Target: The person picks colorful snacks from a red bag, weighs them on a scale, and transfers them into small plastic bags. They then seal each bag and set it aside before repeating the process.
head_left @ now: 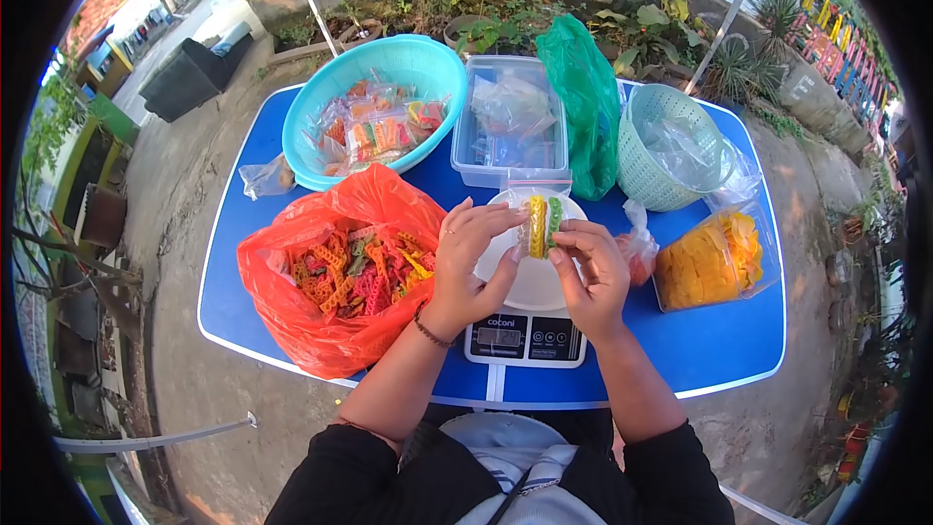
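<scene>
Glossy, crinkled red plastic bag (pixel 282 316), smooth turquoise plastic basin (pixel 303 141), clear plastic tub (pixel 486 175), shiny green plastic bag (pixel 583 68), smooth blue tabletop (pixel 243 282), all as I saw them, rough-looking ground (pixel 185 233)

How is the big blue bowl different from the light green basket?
The blue bowl is wider; the green basket is narrower. The bowl holds packets of colorful snacks, but the basket holds see-through plastic. Both are round and sit on the table.
</scene>
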Demonstrator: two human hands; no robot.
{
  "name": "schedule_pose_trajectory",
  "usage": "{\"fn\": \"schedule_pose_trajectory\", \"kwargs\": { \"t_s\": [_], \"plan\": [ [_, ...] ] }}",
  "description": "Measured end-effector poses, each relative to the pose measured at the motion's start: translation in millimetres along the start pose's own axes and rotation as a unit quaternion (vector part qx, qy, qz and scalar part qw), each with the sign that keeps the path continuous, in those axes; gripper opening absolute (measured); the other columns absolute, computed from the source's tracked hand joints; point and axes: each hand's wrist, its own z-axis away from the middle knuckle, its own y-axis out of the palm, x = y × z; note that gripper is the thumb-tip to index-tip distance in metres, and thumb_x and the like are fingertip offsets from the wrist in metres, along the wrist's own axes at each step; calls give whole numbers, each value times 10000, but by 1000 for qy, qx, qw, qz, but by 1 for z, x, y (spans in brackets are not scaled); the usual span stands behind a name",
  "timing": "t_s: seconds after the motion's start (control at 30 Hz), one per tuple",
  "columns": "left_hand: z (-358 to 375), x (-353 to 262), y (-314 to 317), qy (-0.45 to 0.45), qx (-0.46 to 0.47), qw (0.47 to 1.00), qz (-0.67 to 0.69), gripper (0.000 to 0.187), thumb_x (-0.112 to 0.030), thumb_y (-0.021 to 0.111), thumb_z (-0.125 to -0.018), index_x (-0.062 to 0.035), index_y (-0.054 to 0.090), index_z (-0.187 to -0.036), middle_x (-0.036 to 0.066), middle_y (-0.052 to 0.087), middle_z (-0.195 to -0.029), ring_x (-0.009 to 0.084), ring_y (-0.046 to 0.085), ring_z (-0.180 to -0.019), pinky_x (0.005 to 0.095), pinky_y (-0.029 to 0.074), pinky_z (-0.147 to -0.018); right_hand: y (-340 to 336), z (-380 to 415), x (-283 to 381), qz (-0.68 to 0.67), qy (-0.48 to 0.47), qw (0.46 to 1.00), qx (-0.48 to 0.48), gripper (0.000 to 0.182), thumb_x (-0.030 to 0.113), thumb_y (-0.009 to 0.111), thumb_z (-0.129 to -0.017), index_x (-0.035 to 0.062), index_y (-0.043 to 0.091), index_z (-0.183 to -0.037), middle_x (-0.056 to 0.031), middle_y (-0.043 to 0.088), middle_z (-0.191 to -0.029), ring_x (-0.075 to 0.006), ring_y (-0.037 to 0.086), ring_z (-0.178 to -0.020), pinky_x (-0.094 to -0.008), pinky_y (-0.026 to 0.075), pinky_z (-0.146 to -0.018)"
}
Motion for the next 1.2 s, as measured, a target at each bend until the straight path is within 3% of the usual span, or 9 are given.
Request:
{"fn": "schedule_pose_trajectory", "kwargs": {
  "t_s": [0.17,0.27,0.53,0.67,0.9,0.93,1.03,1.07,1.2],
  "plan": [
    [3,4,2,-1,-2,1000,-6,344,-71,697,-836,-64,700,-1181,82,747,-1157,278,673,-1160,519,350,-1143,-2,1,0,-11,15,999,27,235,-103,675,-927,-54,667,-1156,-140,591,-1263,-188,635,-1148,-307,559,-978],
    [2,4,1,5,-3,1000,-17,369,-76,709,-827,-71,692,-1196,82,738,-1160,282,663,-1174,524,338,-1150,2,-3,3,-9,1,1000,18,277,-123,688,-895,-47,697,-1162,-149,627,-1221,-197,704,-1024,-297,601,-892],
    [-8,-17,-25,-37,68,979,-187,600,-137,779,-799,-163,618,-1375,72,646,-1317,281,540,-1330,550,216,-1210,14,-24,14,-41,25,996,73,334,-138,685,-901,-47,672,-1223,-134,608,-1249,-196,697,-1076,-293,599,-933],
    [-4,-16,-50,-58,38,972,-223,541,-148,781,-834,-163,637,-1355,64,676,-1233,265,598,-1223,548,241,-1195,37,-39,9,-59,35,992,108,301,-128,679,-919,-45,675,-1209,-103,624,-1197,-174,691,-1066,-285,587,-931],
    [-14,15,-105,-91,-38,935,-342,433,-152,751,-875,-176,687,-1302,60,711,-1090,268,644,-1106,519,343,-1112,122,-88,-2,-36,-26,992,121,217,-55,711,-917,-20,718,-1131,-107,693,-1024,-156,719,-890,-282,605,-751],
    [-15,23,-112,-119,-16,928,-353,516,-160,744,-882,-197,640,-1386,103,677,-1282,304,611,-1222,559,322,-1148,130,-95,-3,-33,31,987,154,296,-38,697,-916,-23,698,-1211,-191,710,-1142,-260,724,-1043,-346,596,-880],
    [-11,35,-117,-133,-7,878,-460,608,-169,732,-896,-220,564,-1478,134,532,-1518,353,522,-1368,612,249,-1201,158,-106,-10,37,-72,987,135,426,-21,689,-896,-15,649,-1320,-267,652,-1310,-381,624,-1262,-415,520,-1044],
    [-10,32,-121,-184,38,879,-439,663,-176,721,-911,-229,498,-1533,131,384,-1640,385,430,-1456,653,184,-1222,156,-103,-6,41,-29,983,177,538,-13,679,-873,-6,590,-1404,-297,564,-1427,-445,476,-1397,-449,425,-1146],
    [3,22,-127,-168,34,896,-409,606,-191,713,-910,-185,542,-1491,146,431,-1594,369,421,-1454,661,210,-1209,144,-87,10,79,-79,978,177,431,-46,658,-883,-1,650,-1311,-227,644,-1326,-395,600,-1258,-420,506,-1018]
  ]
}}
